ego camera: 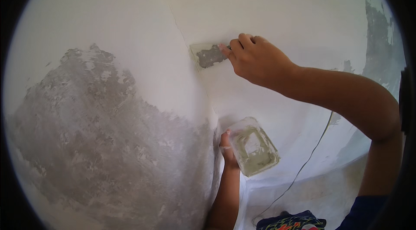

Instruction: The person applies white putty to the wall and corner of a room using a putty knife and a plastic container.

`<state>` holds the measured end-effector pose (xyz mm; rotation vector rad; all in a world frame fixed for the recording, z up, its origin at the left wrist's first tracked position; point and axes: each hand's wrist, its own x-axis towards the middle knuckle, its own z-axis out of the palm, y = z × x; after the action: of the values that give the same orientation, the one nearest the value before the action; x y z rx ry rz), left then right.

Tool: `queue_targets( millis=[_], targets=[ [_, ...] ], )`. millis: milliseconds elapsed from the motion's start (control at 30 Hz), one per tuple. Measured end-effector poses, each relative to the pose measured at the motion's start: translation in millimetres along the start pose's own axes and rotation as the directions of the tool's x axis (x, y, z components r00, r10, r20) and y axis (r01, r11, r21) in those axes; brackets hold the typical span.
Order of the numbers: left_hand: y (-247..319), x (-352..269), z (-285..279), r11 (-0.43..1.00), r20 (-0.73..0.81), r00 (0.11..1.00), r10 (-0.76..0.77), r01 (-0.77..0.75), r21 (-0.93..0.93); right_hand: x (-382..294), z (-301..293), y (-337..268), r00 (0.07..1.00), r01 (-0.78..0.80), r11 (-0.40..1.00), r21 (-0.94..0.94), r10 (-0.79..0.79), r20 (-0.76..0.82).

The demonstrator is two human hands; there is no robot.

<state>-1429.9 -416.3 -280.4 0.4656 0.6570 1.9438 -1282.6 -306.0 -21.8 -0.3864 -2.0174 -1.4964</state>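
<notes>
My right hand (256,57) grips a putty knife (211,56) whose broad blade, smeared with pale filler, lies against the white wall. The blade's far edge meets the corner line (182,33) where two wall faces join. Lower down, my left hand (228,148) holds a clear plastic tub (260,163) by its side. The tub is tilted so that its inside shows, coated with greenish-white filler. The knife's handle is mostly hidden in my right hand.
Bare grey plaster (97,132) covers much of the left wall below the white coat. More grey patches (377,41) show at the far right. A thin cable (305,163) runs down the right wall to the floor (312,194).
</notes>
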Motion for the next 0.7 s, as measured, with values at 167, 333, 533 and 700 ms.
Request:
queue_targets(
  millis=[167, 333, 533, 700],
  targets=[
    [9.6, -8.7, 23.0, 0.999, -0.019, 1.000, 0.009, -0.010, -0.047, -5.0, -15.3, 3.7, 1.000, -0.023, 0.995, 0.099, 0.024, -0.012],
    [-5.7, 5.0, -4.5, 0.999, -0.106, 0.993, 0.046, -0.048, -0.012, -7.4, -48.4, 9.4, 0.997, -0.075, 0.978, 0.193, 0.072, 0.022],
    [-10.1, 6.6, -2.4, 0.999, -0.195, 0.980, 0.029, -0.032, -0.014, 17.7, -37.3, 9.1, 0.995, -0.031, 0.972, 0.232, 0.053, -0.089],
    [-12.1, 15.1, -16.7, 0.998, -0.126, 0.992, 0.021, -0.027, -0.050, 28.5, -45.0, 14.0, 0.998, -0.011, 0.980, 0.196, 0.024, -0.063]
  ],
)
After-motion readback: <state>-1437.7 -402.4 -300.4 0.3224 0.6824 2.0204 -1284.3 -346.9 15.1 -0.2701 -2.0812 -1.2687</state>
